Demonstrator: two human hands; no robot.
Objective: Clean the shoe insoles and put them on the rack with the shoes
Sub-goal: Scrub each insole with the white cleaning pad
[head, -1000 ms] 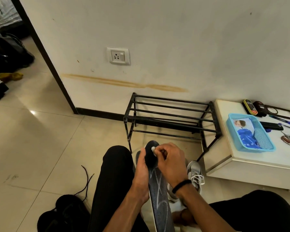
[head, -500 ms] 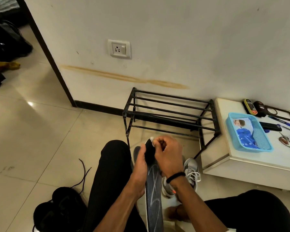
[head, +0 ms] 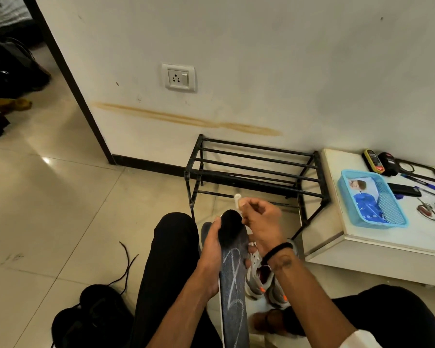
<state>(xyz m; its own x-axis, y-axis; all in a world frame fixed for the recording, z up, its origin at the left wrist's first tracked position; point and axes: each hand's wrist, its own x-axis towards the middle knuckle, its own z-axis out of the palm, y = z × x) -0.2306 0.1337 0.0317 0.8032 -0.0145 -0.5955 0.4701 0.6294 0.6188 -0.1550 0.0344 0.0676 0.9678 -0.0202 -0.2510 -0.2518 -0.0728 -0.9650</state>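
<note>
Since a moment ago the right hand (head: 259, 223) lifted its small white brush (head: 237, 200) off the insole (head: 232, 267) — now just past the toe end. Insole runs lengthwise away from the body, left hand (head: 211, 249) gripping its edge — rack (head: 254, 172) beyond sits bare.

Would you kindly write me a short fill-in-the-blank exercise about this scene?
1. The left hand holds a dark ____.
2. The right hand pinches a small ____-coloured tool.
3. The black rack carries ____ shoes.
4. The blue basket sits to the rack's ____.

Answers: insole; white; no; right
</note>
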